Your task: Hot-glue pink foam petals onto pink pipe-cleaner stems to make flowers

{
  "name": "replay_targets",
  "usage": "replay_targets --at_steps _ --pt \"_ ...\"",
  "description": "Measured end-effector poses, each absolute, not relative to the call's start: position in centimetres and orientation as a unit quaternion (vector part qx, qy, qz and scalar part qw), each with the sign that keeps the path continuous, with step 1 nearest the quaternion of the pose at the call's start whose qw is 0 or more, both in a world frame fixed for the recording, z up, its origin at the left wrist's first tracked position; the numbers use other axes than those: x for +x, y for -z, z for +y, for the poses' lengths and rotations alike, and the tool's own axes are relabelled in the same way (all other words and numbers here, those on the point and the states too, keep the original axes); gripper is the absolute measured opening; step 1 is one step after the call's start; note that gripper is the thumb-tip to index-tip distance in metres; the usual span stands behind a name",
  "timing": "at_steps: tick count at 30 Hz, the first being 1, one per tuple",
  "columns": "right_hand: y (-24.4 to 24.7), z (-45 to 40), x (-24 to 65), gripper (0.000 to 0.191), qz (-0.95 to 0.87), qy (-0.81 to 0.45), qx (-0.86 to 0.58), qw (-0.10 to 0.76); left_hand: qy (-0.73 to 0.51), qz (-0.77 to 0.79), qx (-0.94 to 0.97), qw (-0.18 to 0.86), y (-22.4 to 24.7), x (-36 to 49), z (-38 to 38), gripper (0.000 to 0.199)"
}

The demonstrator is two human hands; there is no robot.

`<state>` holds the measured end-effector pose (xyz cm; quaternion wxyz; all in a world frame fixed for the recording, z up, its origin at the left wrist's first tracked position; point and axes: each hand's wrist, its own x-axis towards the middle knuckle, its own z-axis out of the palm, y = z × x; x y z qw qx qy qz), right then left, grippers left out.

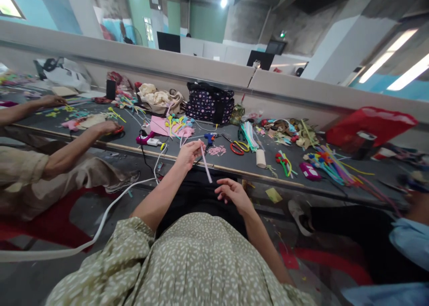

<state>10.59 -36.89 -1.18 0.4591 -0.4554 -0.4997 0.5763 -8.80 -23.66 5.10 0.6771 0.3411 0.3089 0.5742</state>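
My left hand (189,155) is closed, pinching the upper end of a thin pale-lilac strip (206,166), perhaps a pipe cleaner. The strip slants down past the table's front edge. Just below its lower end, my right hand (233,195) is open and empty, its fingers loosely curved. Small pink pieces (216,150) lie heaped on the table beyond my hands. Behind them is a blue glue gun (210,138). To the right lie tools with red and yellow handles (238,148).
The dark table (187,138) also holds a bundle of pipe cleaners (250,136), a beige cylinder (260,158), a dotted bag (209,104) and a red bag (368,127). A white cable (110,207) runs at the left. Co-workers sit on both sides, one with a hand (109,128) on the table.
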Motion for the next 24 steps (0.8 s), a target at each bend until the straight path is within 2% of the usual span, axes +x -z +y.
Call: replay_targets --at_steps 4,7,14,18,24 --pt "-0.4 -35.2 9.9 0.033 -0.523 -0.425 -0.518 0.527 -0.561 0.306 0.376 0.671 -4.7 -8.1 -24.4 0.034" --pt "-2.0 -33.5 8.9 0.036 -0.559 -0.366 -0.507 0.544 -0.546 0.3 0.405 0.669 -4.6 -7.3 -25.3 0.035" --pt "-3.1 -31.2 7.2 0.03 -0.557 -0.457 -0.427 0.546 -0.521 0.288 0.424 0.683 -4.8 -6.3 -26.7 0.034" --pt "-3.0 -31.5 7.3 0.026 -0.556 -0.43 -0.422 0.573 -0.525 0.298 0.356 0.713 -5.0 -6.1 -26.7 0.034" --pt "-3.1 -32.5 7.6 0.023 -0.567 -0.425 -0.431 0.559 -0.547 0.304 0.312 0.715 -5.8 -6.5 -25.5 0.03"
